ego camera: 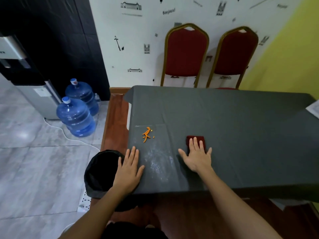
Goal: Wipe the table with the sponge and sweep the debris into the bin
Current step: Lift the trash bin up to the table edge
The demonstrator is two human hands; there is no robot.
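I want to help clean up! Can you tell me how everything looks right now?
Left hand: flat on the table, fingers spread, holding nothing.
Right hand: flat, fingers resting on the sponge.
Sponge: dark red, lying flat on the table.
Orange debris: scattered, not yet swept.
White smear: not yet wiped.
Bin: open, beside the table corner.
Table: covered by a grey cloth.

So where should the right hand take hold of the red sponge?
By its long side edges, from above. The red sponge lies flat on the table, and the right hand already has open fingers resting on top of it.
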